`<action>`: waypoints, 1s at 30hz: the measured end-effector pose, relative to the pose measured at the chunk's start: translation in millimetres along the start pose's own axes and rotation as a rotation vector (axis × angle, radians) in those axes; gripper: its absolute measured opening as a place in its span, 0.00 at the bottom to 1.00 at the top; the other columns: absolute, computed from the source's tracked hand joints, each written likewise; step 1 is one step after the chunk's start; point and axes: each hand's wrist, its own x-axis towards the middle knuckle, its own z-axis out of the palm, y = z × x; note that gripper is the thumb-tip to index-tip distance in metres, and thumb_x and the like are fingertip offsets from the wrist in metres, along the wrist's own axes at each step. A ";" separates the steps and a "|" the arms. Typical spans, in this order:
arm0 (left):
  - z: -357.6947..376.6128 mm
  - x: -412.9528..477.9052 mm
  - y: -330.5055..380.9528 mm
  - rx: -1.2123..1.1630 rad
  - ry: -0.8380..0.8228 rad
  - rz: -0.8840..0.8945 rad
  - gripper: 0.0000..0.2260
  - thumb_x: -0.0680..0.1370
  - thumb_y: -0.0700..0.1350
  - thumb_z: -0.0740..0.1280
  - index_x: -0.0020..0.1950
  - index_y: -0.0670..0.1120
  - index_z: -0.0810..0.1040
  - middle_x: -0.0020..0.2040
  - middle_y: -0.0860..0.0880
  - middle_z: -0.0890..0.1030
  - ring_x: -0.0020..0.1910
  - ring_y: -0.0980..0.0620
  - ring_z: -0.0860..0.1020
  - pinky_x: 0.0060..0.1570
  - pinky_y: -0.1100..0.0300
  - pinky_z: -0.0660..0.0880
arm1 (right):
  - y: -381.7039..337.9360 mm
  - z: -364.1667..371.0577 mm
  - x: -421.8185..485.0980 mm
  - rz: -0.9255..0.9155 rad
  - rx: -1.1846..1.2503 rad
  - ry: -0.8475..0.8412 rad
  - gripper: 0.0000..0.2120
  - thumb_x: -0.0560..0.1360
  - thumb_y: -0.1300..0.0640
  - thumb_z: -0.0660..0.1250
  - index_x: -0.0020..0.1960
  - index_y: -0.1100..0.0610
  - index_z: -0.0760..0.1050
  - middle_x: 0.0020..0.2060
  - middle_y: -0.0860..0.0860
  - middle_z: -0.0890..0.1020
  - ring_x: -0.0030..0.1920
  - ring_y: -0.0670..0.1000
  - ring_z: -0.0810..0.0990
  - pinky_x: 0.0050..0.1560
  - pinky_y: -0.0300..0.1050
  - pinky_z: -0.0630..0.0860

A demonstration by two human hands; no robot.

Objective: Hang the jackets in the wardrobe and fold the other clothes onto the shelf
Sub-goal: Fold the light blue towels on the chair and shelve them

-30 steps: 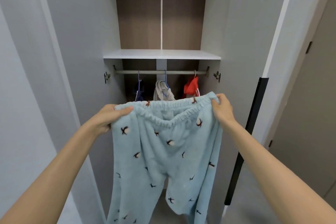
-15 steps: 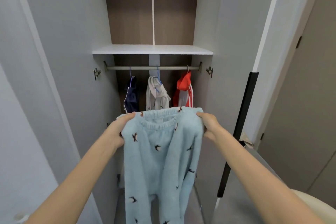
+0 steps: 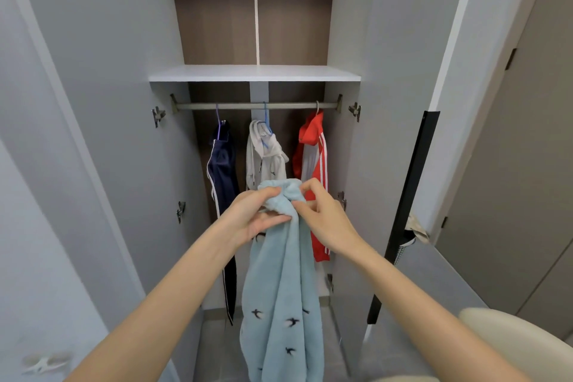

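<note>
Light blue fleece trousers (image 3: 280, 288) with small dark bird prints hang folded lengthwise in front of the open wardrobe. My left hand (image 3: 251, 217) and my right hand (image 3: 322, 220) meet at the waistband and both pinch it, side by side. On the rail (image 3: 257, 106) hang a navy jacket (image 3: 223, 170), a white hooded jacket (image 3: 265, 158) and a red-and-white jacket (image 3: 311, 158). Above the rail sits a white shelf (image 3: 254, 73) with nothing on it.
Both grey wardrobe doors stand open, the left door (image 3: 102, 133) and the right door (image 3: 387, 102) with a black handle strip (image 3: 409, 201). A beige rounded object (image 3: 511, 338) is at the lower right. Grey floor (image 3: 217, 347) lies inside the wardrobe bottom.
My hands have come together from the two ends of the waistband, folding the trousers in half lengthwise. The view has tilted down and drawn back a little.
</note>
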 end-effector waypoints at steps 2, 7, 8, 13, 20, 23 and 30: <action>3.3 -0.3 3.1 0.001 -0.037 -0.012 0.09 0.79 0.38 0.65 0.58 0.36 0.75 0.56 0.37 0.79 0.45 0.45 0.84 0.35 0.53 0.82 | 1.6 -4.6 -1.1 0.025 0.033 -0.004 0.02 0.80 0.55 0.61 0.52 0.52 0.68 0.26 0.52 0.71 0.24 0.45 0.62 0.26 0.37 0.58; -4.2 0.9 6.8 -0.129 -0.192 -0.182 0.14 0.84 0.41 0.54 0.61 0.34 0.74 0.55 0.34 0.81 0.51 0.39 0.81 0.45 0.50 0.81 | 4.5 -17.4 -11.5 0.100 0.040 -0.038 0.18 0.71 0.41 0.70 0.54 0.47 0.68 0.33 0.48 0.82 0.30 0.45 0.76 0.35 0.44 0.73; -5.5 2.2 6.0 -0.125 -0.232 -0.199 0.14 0.84 0.41 0.54 0.60 0.34 0.74 0.53 0.34 0.82 0.50 0.39 0.82 0.46 0.51 0.81 | 5.1 -19.8 -14.0 0.097 0.033 -0.016 0.21 0.69 0.41 0.71 0.55 0.48 0.69 0.39 0.49 0.85 0.36 0.47 0.82 0.41 0.46 0.79; -8.6 4.3 2.1 0.046 -0.412 -0.163 0.15 0.83 0.40 0.53 0.64 0.37 0.74 0.60 0.39 0.81 0.56 0.44 0.81 0.54 0.55 0.80 | 11.1 -35.2 -20.4 0.025 -0.019 0.141 0.10 0.76 0.58 0.69 0.54 0.51 0.71 0.42 0.43 0.85 0.43 0.44 0.84 0.45 0.42 0.81; -11.0 22.7 -18.9 0.555 -0.070 0.223 0.24 0.67 0.62 0.74 0.55 0.49 0.80 0.51 0.53 0.82 0.51 0.54 0.79 0.56 0.57 0.75 | 3.6 -40.0 -21.2 0.062 0.226 0.264 0.08 0.77 0.61 0.66 0.54 0.52 0.72 0.46 0.53 0.84 0.46 0.50 0.83 0.43 0.42 0.81; -28.7 29.3 -38.0 0.523 -0.275 0.034 0.39 0.62 0.64 0.76 0.68 0.51 0.72 0.64 0.51 0.78 0.64 0.51 0.75 0.69 0.46 0.67 | -2.3 -48.7 -17.5 0.083 0.313 0.263 0.06 0.80 0.61 0.62 0.55 0.53 0.74 0.50 0.53 0.83 0.48 0.47 0.83 0.44 0.37 0.79; -20.3 33.7 -36.5 0.289 -0.111 0.277 0.19 0.69 0.58 0.72 0.54 0.48 0.81 0.51 0.48 0.85 0.49 0.53 0.83 0.40 0.64 0.78 | 9.8 -58.8 -14.8 0.183 0.002 0.237 0.06 0.82 0.57 0.56 0.57 0.54 0.69 0.47 0.44 0.76 0.45 0.39 0.75 0.37 0.24 0.70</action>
